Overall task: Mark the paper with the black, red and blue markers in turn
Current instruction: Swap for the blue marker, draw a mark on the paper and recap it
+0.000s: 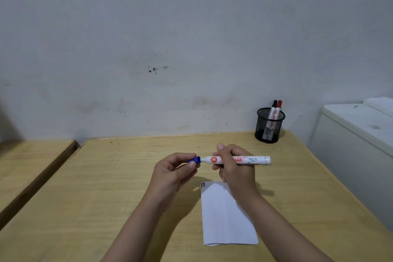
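My right hand (234, 166) grips the white barrel of the blue marker (255, 160), held level above the table. My left hand (176, 168) pinches its blue cap (195, 160) at the marker's left end; the cap sits at the tip. A white sheet of paper (225, 215) lies on the table below my hands, with short black, red and blue strokes (203, 184) in its top left corner. The black marker (273, 110) and the red marker (278, 110) stand in the black mesh pen cup (269, 130) at the back right.
The wooden table (106, 187) meets a grey wall at its far edge. A second wooden surface (32, 159) lies to the left across a gap. A white cabinet-like object (357, 140) stands beside the table's right edge.
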`<act>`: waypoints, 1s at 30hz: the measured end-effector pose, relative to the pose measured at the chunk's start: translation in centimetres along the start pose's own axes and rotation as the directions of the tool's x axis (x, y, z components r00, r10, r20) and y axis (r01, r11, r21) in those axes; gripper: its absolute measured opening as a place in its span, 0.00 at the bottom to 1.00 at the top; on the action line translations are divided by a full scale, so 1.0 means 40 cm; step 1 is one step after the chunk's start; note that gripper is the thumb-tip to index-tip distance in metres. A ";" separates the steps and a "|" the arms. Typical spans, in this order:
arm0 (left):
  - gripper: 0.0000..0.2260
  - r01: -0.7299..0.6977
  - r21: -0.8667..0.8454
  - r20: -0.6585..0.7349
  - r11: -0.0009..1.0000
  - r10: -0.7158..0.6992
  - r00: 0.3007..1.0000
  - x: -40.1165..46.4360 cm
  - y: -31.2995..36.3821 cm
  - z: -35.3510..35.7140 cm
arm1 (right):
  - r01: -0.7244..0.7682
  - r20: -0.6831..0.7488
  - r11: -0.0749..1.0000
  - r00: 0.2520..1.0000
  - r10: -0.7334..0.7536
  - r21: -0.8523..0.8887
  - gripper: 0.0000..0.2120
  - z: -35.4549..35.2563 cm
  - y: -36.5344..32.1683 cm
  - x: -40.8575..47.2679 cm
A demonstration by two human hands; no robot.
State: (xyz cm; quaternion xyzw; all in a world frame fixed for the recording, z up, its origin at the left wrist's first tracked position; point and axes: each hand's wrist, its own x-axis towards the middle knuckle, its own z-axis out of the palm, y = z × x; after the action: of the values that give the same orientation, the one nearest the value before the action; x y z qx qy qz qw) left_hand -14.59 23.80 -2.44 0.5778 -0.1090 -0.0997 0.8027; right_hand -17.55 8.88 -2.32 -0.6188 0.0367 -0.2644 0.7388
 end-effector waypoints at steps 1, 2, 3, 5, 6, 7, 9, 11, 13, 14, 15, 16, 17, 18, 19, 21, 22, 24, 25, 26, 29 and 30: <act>0.10 -0.005 0.010 0.015 1.000 0.005 1.000 -0.005 0.004 0.004 | 0.004 0.013 1.000 1.000 -0.004 -0.008 0.16 0.001 -0.004 -0.003; 0.10 -0.014 0.030 0.032 0.999 0.013 0.999 -0.010 0.007 0.007 | 0.007 0.030 1.000 1.000 -0.007 -0.013 0.16 0.001 -0.008 -0.006; 0.09 -0.025 0.052 0.050 0.998 0.022 0.998 -0.016 0.010 0.010 | 0.013 0.047 1.000 0.999 -0.012 -0.024 0.16 0.000 -0.012 -0.009; 0.06 -0.056 0.086 0.085 0.995 0.048 0.995 -0.029 0.018 0.017 | 0.024 0.069 0.998 0.997 -0.020 -0.051 0.16 -0.002 -0.025 -0.016; 0.06 -0.074 0.097 0.092 0.993 0.065 0.994 -0.035 0.022 0.019 | 0.026 0.075 0.998 0.997 -0.022 -0.051 0.17 -0.002 -0.032 -0.019; 0.07 -0.093 0.106 0.093 0.990 0.083 0.992 -0.041 0.028 0.021 | 0.029 0.077 0.999 0.997 -0.026 -0.040 0.17 -0.002 -0.040 -0.023; 0.07 -0.152 0.133 0.093 0.979 0.141 0.986 -0.049 0.044 0.027 | 0.027 0.065 1.000 0.997 -0.028 0.008 0.18 0.003 -0.059 -0.033; 0.06 -0.227 0.141 0.111 0.964 0.212 0.971 -0.056 0.060 0.037 | 0.027 0.039 0.997 0.999 -0.030 0.071 0.16 0.011 -0.073 -0.041; 0.06 -0.286 0.133 0.122 0.949 0.271 0.955 -0.059 0.073 0.049 | 0.049 0.021 0.994 0.998 -0.051 0.095 0.16 0.015 -0.087 -0.045; 0.06 -0.306 0.137 0.123 0.942 0.290 0.949 -0.059 0.076 0.052 | 0.062 0.026 0.994 0.998 -0.064 0.089 0.16 0.014 -0.092 -0.045; 0.05 -0.319 0.149 0.126 0.936 0.302 0.945 -0.060 0.078 0.055 | 0.065 0.041 0.994 0.997 -0.069 0.084 0.16 0.012 -0.096 -0.044; 0.05 -0.328 0.168 0.127 0.930 0.309 0.943 -0.059 0.079 0.057 | 0.056 0.061 0.995 0.996 -0.061 0.083 0.16 0.008 -0.099 -0.040; 0.06 -0.332 0.190 0.124 0.924 0.313 0.942 -0.058 0.079 0.058 | 0.030 0.086 0.996 0.996 -0.038 0.084 0.15 0.004 -0.101 -0.037; 0.07 -0.334 0.211 0.113 0.919 0.316 0.942 -0.054 0.077 0.058 | -0.021 0.112 0.996 0.994 0.011 0.091 0.15 0.002 -0.102 -0.035; 0.07 -0.332 0.231 0.095 0.914 0.319 0.943 -0.049 0.076 0.057 | -0.099 0.141 0.989 0.986 0.083 0.109 0.19 -0.001 -0.100 -0.034; 0.08 -0.326 0.279 0.033 0.903 0.330 0.943 -0.037 0.073 0.056 | -0.267 0.181 0.953 0.954 0.241 0.140 0.26 -0.011 -0.094 -0.034; 0.09 -0.322 0.311 -0.005 0.894 0.341 0.940 -0.030 0.069 0.054 | -0.331 0.183 0.935 0.934 0.306 0.126 0.26 -0.019 -0.094 -0.036; 0.08 -0.315 0.383 -0.064 0.869 0.365 0.929 -0.018 0.060 0.050 | -0.358 0.148 0.933 0.922 0.358 -0.026 0.23 -0.045 -0.091 -0.040; 0.08 -0.311 0.416 -0.074 0.854 0.373 0.925 -0.013 0.056 0.051 | -0.289 0.118 0.949 0.945 0.304 -0.127 0.18 -0.060 -0.090 -0.041; 0.07 -0.309 0.442 -0.071 0.842 0.377 0.924 -0.009 0.052 0.054 | -0.163 0.099 0.963 0.977 0.188 -0.214 0.13 -0.075 -0.088 -0.041; 0.07 -0.320 0.479 -0.004 0.817 0.367 0.930 0.005 0.048 0.087 | 0.331 0.189 0.808 0.943 -0.272 -0.488 0.07 -0.115 -0.093 -0.021; 0.07 -0.329 0.481 0.029 0.813 0.360 0.933 0.012 0.048 0.104 | 0.438 0.260 0.704 0.899 -0.353 -0.559 0.09 -0.127 -0.093 -0.007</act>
State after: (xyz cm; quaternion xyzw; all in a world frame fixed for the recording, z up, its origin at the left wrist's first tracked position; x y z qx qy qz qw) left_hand -15.27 20.49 0.70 0.7312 -0.2076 0.0953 0.6428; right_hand -21.02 4.09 -0.10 -0.8310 -0.0643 -0.3488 0.4285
